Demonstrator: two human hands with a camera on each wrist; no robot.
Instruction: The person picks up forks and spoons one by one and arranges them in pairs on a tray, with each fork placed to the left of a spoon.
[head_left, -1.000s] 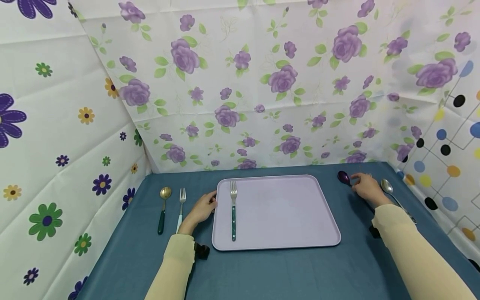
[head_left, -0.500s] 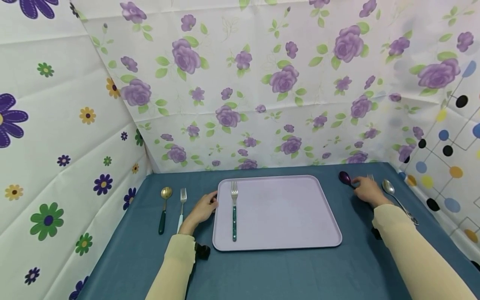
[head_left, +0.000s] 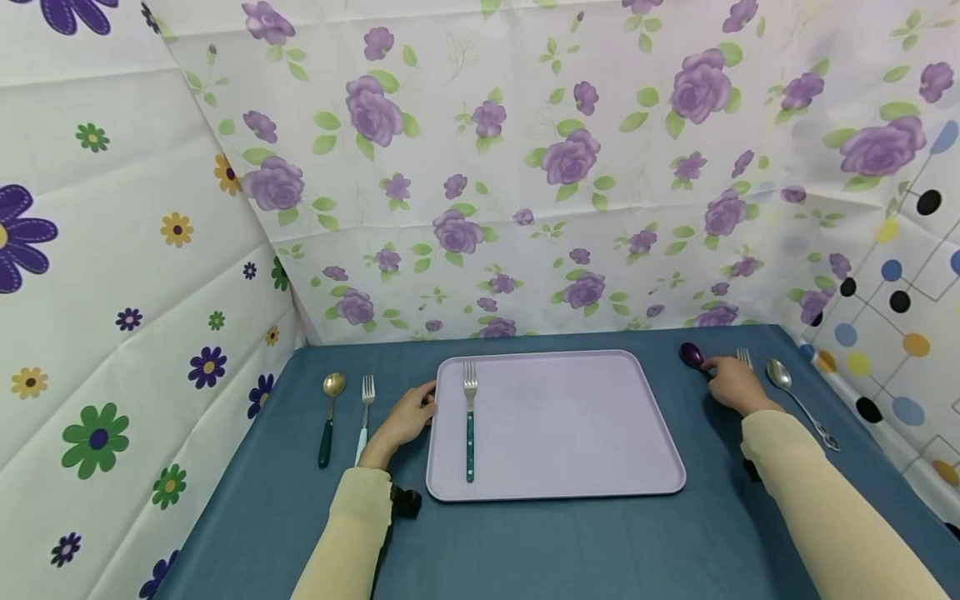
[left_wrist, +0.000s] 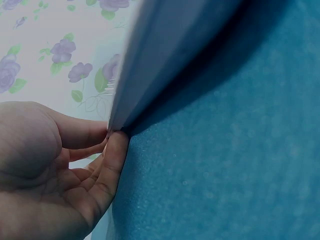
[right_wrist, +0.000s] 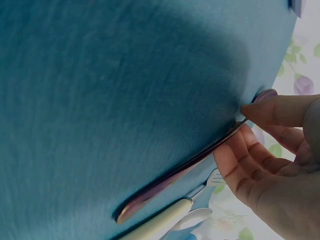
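Note:
My left hand (head_left: 406,417) pinches the left rim of a pale lilac tray (head_left: 570,425); in the left wrist view, thumb and fingers (left_wrist: 116,155) meet at its edge. A fork (head_left: 470,421) with a green handle lies upright along the tray's left side. At the right, my right hand (head_left: 738,386) pinches the neck of a dark purple spoon (head_left: 692,356). In the right wrist view, its long shiny handle (right_wrist: 170,182) lies along the cloth between thumb and fingertips. Just beyond that hand are a cream-handled fork (right_wrist: 165,219) and a silver spoon (head_left: 802,404).
Left of the tray lie a gold spoon (head_left: 328,417) with a dark green handle and a fork (head_left: 366,412) with a pale handle, partly behind the left arm. Blue cloth (head_left: 540,546) covers the table. Patterned sheets (head_left: 525,167) wall the back and both sides.
My right fingers have closed in on the purple spoon's neck, and the hand has shifted slightly left, uncovering the fork tines behind it. My left hand and the tray stay put.

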